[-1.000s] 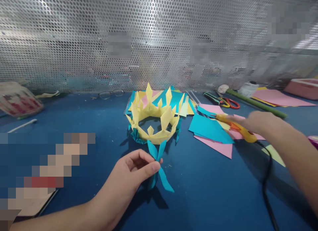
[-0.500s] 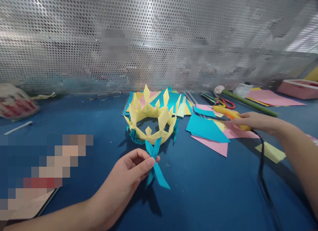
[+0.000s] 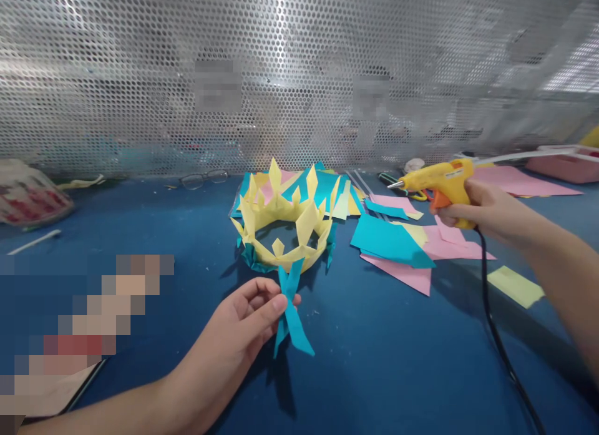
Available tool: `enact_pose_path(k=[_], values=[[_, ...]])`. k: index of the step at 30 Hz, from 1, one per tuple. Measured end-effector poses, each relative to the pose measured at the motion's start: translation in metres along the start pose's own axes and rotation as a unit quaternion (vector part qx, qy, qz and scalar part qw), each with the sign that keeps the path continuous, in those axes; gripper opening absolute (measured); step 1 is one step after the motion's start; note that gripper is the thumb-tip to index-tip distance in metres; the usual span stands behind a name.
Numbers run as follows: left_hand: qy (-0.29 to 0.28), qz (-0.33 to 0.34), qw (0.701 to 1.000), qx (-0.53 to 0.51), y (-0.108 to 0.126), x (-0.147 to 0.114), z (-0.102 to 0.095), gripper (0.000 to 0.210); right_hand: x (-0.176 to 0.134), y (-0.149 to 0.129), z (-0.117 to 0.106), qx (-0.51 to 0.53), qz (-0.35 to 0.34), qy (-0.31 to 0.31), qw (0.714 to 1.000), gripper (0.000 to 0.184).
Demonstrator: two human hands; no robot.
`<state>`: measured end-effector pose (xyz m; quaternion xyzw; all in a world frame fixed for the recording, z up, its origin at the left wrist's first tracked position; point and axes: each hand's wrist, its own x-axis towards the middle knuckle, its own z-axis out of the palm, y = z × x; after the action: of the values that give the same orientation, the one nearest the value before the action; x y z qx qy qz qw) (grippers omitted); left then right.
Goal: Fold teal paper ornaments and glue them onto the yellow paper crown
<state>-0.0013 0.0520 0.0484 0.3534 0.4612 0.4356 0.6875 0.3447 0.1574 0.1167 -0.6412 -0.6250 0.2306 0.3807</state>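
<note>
Between thumb and fingers my left hand pinches a blue paper bow, its strips crossing and its tails hanging down. Just behind it stands a pale yellow paper crown with pointed tips and blue paper pieces around its lower outside. My right hand grips a yellow hot glue gun by the handle, fingers at the orange trigger. The gun is raised above the table, its metal nozzle pointing left. A long glue stick sticks out of its back, and a black cord hangs below.
Blue paper, pink paper scraps and a pale yellow scrap lie at the right. More coloured sheets are behind the crown. Glasses lie by the perforated metal panel. A phone-like device is at lower left, partly pixelated.
My right hand has lifted the glue gun up off the paper scraps, bringing its glue stick into view. The bow in my left hand has turned slightly; the crown stays in place.
</note>
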Motion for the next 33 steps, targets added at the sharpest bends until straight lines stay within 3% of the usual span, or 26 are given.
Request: enact_pose_path(k=[4,7,10,12,17,27,33], values=[[0.001,0.002,1.000,0.000,0.000,-0.001,0.000,0.032,-0.012,-0.014,0.015,0.000,-0.045,0.004,0.999,0.006],[0.000,0.002,1.000,0.004,0.000,0.000,0.000,0.034,-0.021,-0.020,0.034,0.003,-0.104,0.042,0.994,0.016],[0.000,0.007,1.000,0.007,-0.002,0.001,0.000,0.036,-0.032,-0.024,0.059,0.005,-0.188,0.111,0.976,0.024],[0.000,0.009,1.000,0.008,-0.003,0.001,0.000,0.038,-0.040,-0.026,0.076,0.001,-0.244,0.126,0.961,0.027],[0.001,0.009,1.000,0.012,-0.002,0.003,0.001,0.042,-0.056,-0.031,0.106,-0.031,-0.356,0.112,0.927,0.019],[-0.003,0.009,1.000,0.015,-0.004,0.004,-0.001,0.042,-0.062,-0.024,0.115,-0.085,-0.452,0.100,0.882,0.002],[-0.005,0.020,1.000,0.010,-0.006,0.005,-0.003,0.037,-0.057,-0.021,0.113,-0.109,-0.456,0.127,0.874,0.010]])
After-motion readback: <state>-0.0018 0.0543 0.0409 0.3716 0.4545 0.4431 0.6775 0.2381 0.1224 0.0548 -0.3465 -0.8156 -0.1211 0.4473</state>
